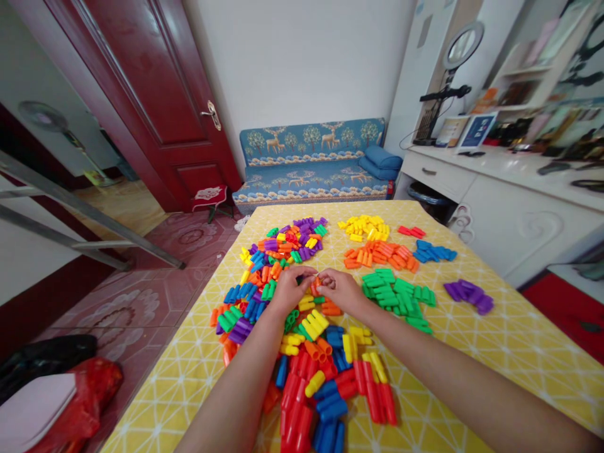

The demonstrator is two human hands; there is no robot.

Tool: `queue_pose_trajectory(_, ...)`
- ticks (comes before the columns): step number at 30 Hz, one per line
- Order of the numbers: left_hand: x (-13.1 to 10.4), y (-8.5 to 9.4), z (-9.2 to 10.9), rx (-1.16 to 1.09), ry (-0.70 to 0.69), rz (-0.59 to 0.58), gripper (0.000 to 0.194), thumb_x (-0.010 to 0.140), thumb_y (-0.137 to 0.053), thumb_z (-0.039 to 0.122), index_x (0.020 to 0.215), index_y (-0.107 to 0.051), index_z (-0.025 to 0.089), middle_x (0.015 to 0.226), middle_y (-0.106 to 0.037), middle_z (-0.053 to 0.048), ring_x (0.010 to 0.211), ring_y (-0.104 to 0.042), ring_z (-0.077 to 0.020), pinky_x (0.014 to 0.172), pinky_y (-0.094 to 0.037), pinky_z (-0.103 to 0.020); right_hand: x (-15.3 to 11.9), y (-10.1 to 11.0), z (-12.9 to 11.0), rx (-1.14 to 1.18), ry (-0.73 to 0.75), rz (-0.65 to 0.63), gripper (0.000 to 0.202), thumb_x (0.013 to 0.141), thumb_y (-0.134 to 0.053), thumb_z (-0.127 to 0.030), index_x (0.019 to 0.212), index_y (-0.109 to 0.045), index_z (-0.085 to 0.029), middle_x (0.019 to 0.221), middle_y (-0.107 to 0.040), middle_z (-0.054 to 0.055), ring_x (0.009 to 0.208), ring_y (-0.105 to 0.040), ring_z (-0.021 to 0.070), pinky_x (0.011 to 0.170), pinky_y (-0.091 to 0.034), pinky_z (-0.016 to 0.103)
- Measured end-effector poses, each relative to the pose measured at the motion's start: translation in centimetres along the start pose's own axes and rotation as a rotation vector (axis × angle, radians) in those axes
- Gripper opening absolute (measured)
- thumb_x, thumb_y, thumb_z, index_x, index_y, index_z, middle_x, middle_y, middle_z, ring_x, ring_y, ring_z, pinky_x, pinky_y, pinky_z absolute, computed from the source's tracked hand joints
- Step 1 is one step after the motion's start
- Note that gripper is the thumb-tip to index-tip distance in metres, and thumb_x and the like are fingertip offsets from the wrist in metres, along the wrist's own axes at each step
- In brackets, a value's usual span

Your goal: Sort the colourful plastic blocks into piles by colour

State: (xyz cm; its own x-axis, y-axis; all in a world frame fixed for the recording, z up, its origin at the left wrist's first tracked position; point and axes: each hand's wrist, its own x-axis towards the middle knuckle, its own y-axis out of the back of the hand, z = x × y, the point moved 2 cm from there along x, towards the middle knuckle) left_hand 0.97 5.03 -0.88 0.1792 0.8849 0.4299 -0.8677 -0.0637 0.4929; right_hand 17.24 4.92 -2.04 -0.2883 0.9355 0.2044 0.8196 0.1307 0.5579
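a person's left hand [291, 286] and right hand [340, 288] meet over the middle of a table [189, 384], their fingertips pinched together on a small orange piece [316, 286] between them. the work looks partly done, i'd judge: on the right, plastic pieces lie in single-colour groups — a yellow group [365, 228], a red group [411, 232], an orange group [382, 254], a blue group [434, 251], a green group [401, 294] and a purple group [469, 296]. much seems left — a mixed heap [255, 296] of all these colours spreads down the left side and under the wrists towards the near edge. the tabletop is yellow, patterned with white lines. beyond it, a blue sofa [311, 179] with deer and trees stands against a pale wall; a dark red door [141, 75] is to the left, a cluttered white dresser [500, 220] to the right.
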Motion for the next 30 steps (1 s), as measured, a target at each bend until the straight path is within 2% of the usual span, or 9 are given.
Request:
queue_pose_trajectory(3, 0.0, 0.1, 0.1, -0.013, 0.013, 0.022, 0.019, 0.080, -0.065, 0.016, 0.097, -0.072, 0.016, 0.092, -0.074, -0.006, 0.084, -0.068, -0.0179, 0.080, -0.054, -0.030, 0.8, 1.8, 0.4, -0.046, -0.006, 0.063, 0.022, 0.072, -0.062, -0.019, 0.094, -0.066, -0.019, 0.078, -0.069, 0.001, 0.069, -0.064, 0.0137, 0.065, -0.050, 0.024)
queue_pose_trajectory(6, 0.1, 0.2, -0.1, 0.000, 0.015, 0.034, 0.019, 0.082, -0.063, 0.020, 0.099, -0.071, 0.016, 0.096, -0.074, -0.008, 0.086, -0.068, -0.0183, 0.081, -0.054, -0.030, 2.2, 5.7, 1.8, -0.120, -0.050, 0.219, 0.024, 0.072, -0.062, -0.022, 0.095, -0.066, -0.017, 0.077, -0.068, 0.002, 0.068, -0.064, 0.0141, 0.063, -0.050, 0.024)
queue_pose_trajectory(11, 0.0, -0.1, -0.5, 0.045, 0.003, -0.001, 0.018, 0.081, -0.063, 0.019, 0.097, -0.071, 0.016, 0.092, -0.073, -0.007, 0.082, -0.068, -0.0170, 0.076, -0.054, -0.029, 4.2, 12.2, 5.9, -0.109, -0.295, 0.424, 0.020, 0.071, -0.064, -0.022, 0.089, -0.066, -0.014, 0.071, -0.069, 0.004, 0.064, -0.065, 0.0156, 0.057, -0.050, 0.024)
queue_pose_trajectory(14, 0.0, -0.2, -0.5, 0.067, -0.001, -0.008, 0.017, 0.082, -0.062, 0.018, 0.096, -0.072, 0.016, 0.091, -0.074, -0.007, 0.082, -0.068, -0.0167, 0.077, -0.054, -0.029, 4.4, 13.9, 7.3, -0.097, -0.359, 0.434, 0.016, 0.071, -0.063, -0.019, 0.085, -0.065, -0.012, 0.063, -0.068, 0.004, 0.054, -0.064, 0.0161, 0.052, -0.050, 0.025)
queue_pose_trajectory(17, 0.0, -0.1, -0.3, 0.083, -0.008, -0.023, 0.016, 0.082, -0.062, 0.017, 0.094, -0.072, 0.016, 0.091, -0.074, -0.007, 0.083, -0.068, -0.0169, 0.077, -0.054, -0.029, 4.1, 14.5, 7.1, -0.125, -0.363, 0.455, 0.010, 0.068, -0.063, -0.017, 0.078, -0.065, -0.014, 0.064, -0.068, 0.006, 0.059, -0.065, 0.0179, 0.057, -0.051, 0.027)
queue_pose_trajectory(21, 0.0, 0.0, -0.1, 0.106, -0.015, -0.036, 0.016, 0.082, -0.061, 0.014, 0.094, -0.072, 0.016, 0.092, -0.074, -0.006, 0.084, -0.067, -0.0170, 0.078, -0.053, -0.029, 2.4, 13.6, 4.3, -0.185, -0.209, 0.470, 0.015, 0.071, -0.062, -0.023, 0.083, -0.069, -0.016, 0.087, -0.072, 0.007, 0.077, -0.066, 0.0186, 0.071, -0.052, 0.030)
queue_pose_trajectory(23, 0.0, 0.0, 0.0, 0.114, -0.017, -0.040, 0.016, 0.082, -0.061, 0.014, 0.094, -0.072, 0.016, 0.093, -0.074, -0.007, 0.085, -0.067, -0.0172, 0.079, -0.053, -0.029, 1.1, 11.7, 2.4, -0.160, -0.107, 0.319, 0.019, 0.073, -0.061, -0.024, 0.088, -0.070, -0.017, 0.090, -0.072, 0.006, 0.075, -0.065, 0.0171, 0.070, -0.052, 0.028)
queue_pose_trajectory(27, 0.0, 0.0, -0.1, 0.114, -0.025, -0.041, 0.016, 0.082, -0.061, 0.015, 0.093, -0.072, 0.017, 0.092, -0.074, -0.006, 0.086, -0.067, -0.0172, 0.081, -0.053, -0.030, -2.1, 6.4, -0.9, -0.149, 0.000, -0.162, 0.032, 0.067, -0.067, -0.016, 0.098, -0.071, -0.020, 0.092, -0.070, 0.003, 0.069, -0.062, 0.0140, 0.064, -0.048, 0.024)
queue_pose_trajectory(30, 0.0, -0.1, -0.2, 0.112, -0.031, -0.037, 0.016, 0.082, -0.061, 0.015, 0.093, -0.072, 0.017, 0.093, -0.074, -0.006, 0.087, -0.067, -0.0172, 0.081, -0.052, -0.029, -3.9, 3.5, -2.0, -0.322, 0.081, -0.248, 0.046, 0.065, -0.072, -0.019, 0.110, -0.069, -0.026, 0.098, -0.066, 0.003, 0.077, -0.062, 0.0158, 0.066, -0.045, 0.023)
